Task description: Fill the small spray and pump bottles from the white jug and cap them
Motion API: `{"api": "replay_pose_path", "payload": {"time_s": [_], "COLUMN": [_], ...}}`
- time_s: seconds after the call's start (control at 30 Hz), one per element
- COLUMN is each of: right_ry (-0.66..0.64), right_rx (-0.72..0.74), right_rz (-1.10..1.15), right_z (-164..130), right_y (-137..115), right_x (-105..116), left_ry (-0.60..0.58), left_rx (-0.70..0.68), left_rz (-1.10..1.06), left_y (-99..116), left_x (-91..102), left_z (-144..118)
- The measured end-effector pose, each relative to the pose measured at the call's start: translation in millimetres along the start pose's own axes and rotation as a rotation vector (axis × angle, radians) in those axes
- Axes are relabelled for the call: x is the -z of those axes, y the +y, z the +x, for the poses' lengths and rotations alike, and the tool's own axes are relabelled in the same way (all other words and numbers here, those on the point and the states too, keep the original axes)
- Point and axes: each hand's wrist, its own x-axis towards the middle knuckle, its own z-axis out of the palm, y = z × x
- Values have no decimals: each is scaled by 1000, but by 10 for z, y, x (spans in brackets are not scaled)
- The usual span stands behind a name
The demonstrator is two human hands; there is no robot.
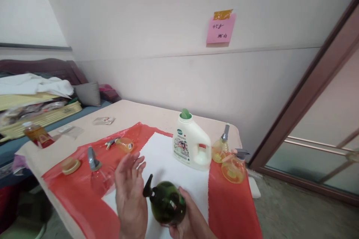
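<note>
bottle [168,204], round, dark-green, translucent, black pump [148,187] already on, fills my right grip [190,212]; my left grip [130,190] spreads empty.

Pink note [221,30], grey pillow [88,94]

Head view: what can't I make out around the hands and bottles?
All in the head view:
Right hand: some fingers hidden by the green pump bottle.
Green pump bottle's fill level: masked by its dark walls.
Left hand: forearm cut off by the bottom edge.
White jug: fine label print too small; opaque walls hide any contents.
Clear spray bottle: outline blurred against the red sheet.
</note>
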Motion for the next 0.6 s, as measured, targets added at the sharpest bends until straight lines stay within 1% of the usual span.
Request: {"api": "replay_pose_path", "payload": {"time_s": [0.07,0.13,0.2,0.23,0.27,0.3,0.33,0.37,0.4,0.47,0.5,0.53,0.57,0.6], "right_ry": [48,68,105,120,123,111,90,67,49,16,-2,-16,-28,-36], "right_rx": [41,62,56,43,28,16,24,68,146,358,450,497,478,411], "right_rz": [23,15,0,-17,-37,-58,-69,-67,-54,-21,-10,-8,-19,-36], "right_z": [-39,-84,-125,-142,-157,-169,-179,-186,-190,-191,-187,-182,-177,-172], "right_y": [-58,-120,-163,-171,-169,-158,-138,-112,-85,-43,-33,-34,-43,-58], "right_x": [-52,-91,-109,-111,-111,-110,-111,-115,-122,-140,-147,-149,-145,-135], "left_ry": [-85,-240,-427,-492,-521,-506,-454,-384,-313,-201,-174,-161,-161,-172], "left_rx": [127,256,330,349,356,352,342,333,331,352,368,379,386,396], "left_rz": [49,94,151,206,275,346,405,441,451,417,389,366,351,340], "left_y": [-102,-192,-232,-231,-218,-199,-179,-161,-149,-138,-136,-133,-127,-116], "left_x": [-38,-65,-90,-105,-122,-139,-153,-164,-169,-161,-151,-140,-129,-120], "left_z": [-11,-49,-96,-118,-136,-148,-154,-152,-142,-104,-79,-54,-31,-13]}}
